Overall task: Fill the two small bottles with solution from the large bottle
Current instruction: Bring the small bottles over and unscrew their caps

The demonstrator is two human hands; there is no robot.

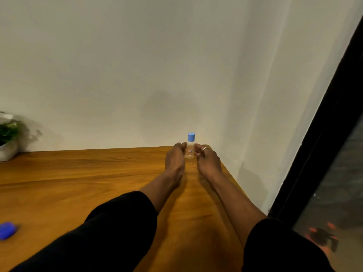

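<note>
I see one small bottle (190,152), clear, with a blue cap (191,137). It stands upright at the far right corner of the table (78,183), close to the wall (137,65). It looks empty or near it, but the frame is too soft to be sure.

Left hand (175,159) has its fingers curled in, with the tips on the bottle's left side. Right hand (208,160) does the same on the right side and has a ring (205,148) on one finger. Both hands hold the bottle between them, below the cap. Both forearms reach out over the table, in black sleeves (117,222).

A potted plant (6,138) sits at the far left against the wall. A blurred blue object (7,230) lies near the left edge; I can't tell what it is.
</note>
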